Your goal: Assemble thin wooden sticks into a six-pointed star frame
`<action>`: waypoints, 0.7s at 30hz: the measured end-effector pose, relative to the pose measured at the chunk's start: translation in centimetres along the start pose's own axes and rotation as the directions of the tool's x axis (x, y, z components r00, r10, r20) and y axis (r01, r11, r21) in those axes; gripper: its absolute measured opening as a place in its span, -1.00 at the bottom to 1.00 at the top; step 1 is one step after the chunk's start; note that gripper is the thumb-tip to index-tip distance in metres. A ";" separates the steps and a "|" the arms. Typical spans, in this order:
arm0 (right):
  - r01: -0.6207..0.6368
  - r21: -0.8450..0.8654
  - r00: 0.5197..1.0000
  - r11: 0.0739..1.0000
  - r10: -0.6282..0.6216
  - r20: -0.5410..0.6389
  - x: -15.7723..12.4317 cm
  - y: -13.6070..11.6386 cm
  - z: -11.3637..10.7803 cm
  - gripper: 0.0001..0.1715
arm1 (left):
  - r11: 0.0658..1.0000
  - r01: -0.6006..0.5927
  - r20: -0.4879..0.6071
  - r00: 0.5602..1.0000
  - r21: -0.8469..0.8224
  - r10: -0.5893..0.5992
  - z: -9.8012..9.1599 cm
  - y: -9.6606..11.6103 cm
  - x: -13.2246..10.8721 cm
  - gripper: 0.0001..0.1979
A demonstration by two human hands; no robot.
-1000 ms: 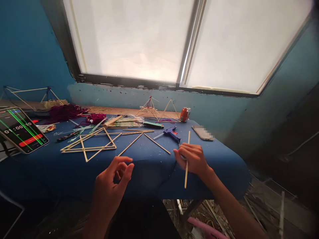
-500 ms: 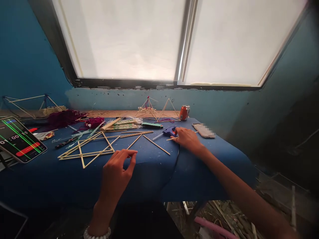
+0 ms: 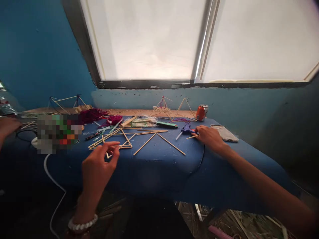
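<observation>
My right hand (image 3: 209, 136) reaches over the table, its fingers closed at the back of a blue-purple hot glue gun (image 3: 186, 128). A clear glue stick (image 3: 178, 135) points left from the gun. Under my right thumb, a thin bamboo stick (image 3: 191, 137) pokes out; whether that hand grips it I cannot tell. My left hand (image 3: 99, 166) hovers in front of a star-shaped frame of bamboo sticks (image 3: 127, 146). Its thumb and index finger are pinched together, and anything between them is too small to make out. Two loose sticks (image 3: 146, 144) form an upside-down V between my hands.
Behind lie bundled sticks (image 3: 146, 122), a green-topped box (image 3: 166, 124) and purple yarn (image 3: 93, 115). Stick pyramids (image 3: 184, 109) and an orange can (image 3: 201, 113) stand at the back. A phone (image 3: 225, 133) lies right. Another person's hand (image 3: 8, 127) is at far left, near a white cable (image 3: 53, 181).
The view has turned left, bringing another person's hand and a cable into sight. My left hand has shifted left, in front of the star frame. My right hand stays at the glue gun.
</observation>
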State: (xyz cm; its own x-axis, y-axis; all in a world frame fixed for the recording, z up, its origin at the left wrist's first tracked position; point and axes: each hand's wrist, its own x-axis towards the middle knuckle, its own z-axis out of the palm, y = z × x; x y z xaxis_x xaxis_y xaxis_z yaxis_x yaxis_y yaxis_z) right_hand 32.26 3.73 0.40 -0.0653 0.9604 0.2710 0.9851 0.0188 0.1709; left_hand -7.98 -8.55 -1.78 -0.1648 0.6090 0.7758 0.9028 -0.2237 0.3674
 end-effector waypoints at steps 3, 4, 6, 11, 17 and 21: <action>0.028 0.012 0.999 1.000 -0.027 -0.042 -1.1 -1.4 -1.3 -0.52 | 0.992 0.035 0.108 0.993 0.119 -0.048 -1.4 -4.5 2.5 -0.69; 0.051 0.023 0.997 0.998 -0.050 -0.054 -1.5 -2.1 -1.9 -0.51 | 0.991 -0.003 0.169 0.985 0.137 -0.020 -1.6 -6.1 3.4 -0.68; 0.127 0.053 0.991 0.991 -0.125 -0.039 -2.2 -3.8 -3.0 -0.50 | 0.988 -0.115 0.299 0.951 0.102 0.080 -1.7 -8.7 4.9 -0.65; 0.199 0.078 0.970 0.977 -0.208 0.129 -2.5 -7.9 -4.0 -0.50 | 0.950 -0.310 0.560 0.792 0.029 0.242 -1.4 -12.0 7.0 -0.61; 0.235 0.096 0.943 0.967 -0.251 0.220 -2.6 -11.0 -4.4 -0.56 | 0.932 -0.362 0.631 0.727 0.018 0.270 -1.3 -11.9 7.4 -0.64; 0.250 0.128 0.932 0.960 -0.274 0.238 -2.3 -11.8 -5.2 -0.61 | 0.931 -0.365 0.610 0.740 0.007 0.285 -1.0 -11.7 7.4 -0.61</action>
State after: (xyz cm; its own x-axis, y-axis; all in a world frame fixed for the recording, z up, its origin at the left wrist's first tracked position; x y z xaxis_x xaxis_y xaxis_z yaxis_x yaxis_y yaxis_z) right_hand 19.95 -0.20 2.69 -0.2930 0.9559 -0.0197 0.9496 0.2933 0.1102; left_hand -20.19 -2.19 0.18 0.3780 0.8504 0.3659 0.9033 -0.4253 0.0554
